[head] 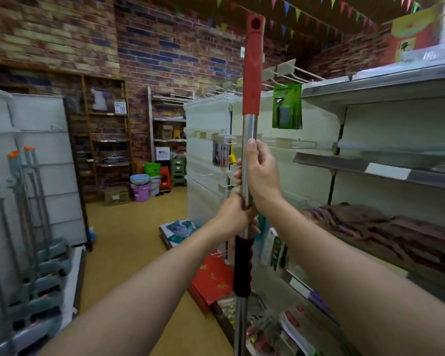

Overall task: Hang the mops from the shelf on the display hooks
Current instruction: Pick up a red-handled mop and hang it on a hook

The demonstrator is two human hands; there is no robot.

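Gripping: both hands on mop [249,129] pole, upright, mid-aisle
left hand [233,214]: clamped low
right hand [261,176]: clamped above
hooks [290,75]: beyond the red grip, upper right
floor [129,240]: tan
walls [165,47]: brick
shelf [378,170]: right

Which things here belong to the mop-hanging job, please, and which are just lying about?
Job: mop, gripped upright by left hand and right hand; hooks; grey mops.
Lying about: buckets, stools, green packet, red bags.
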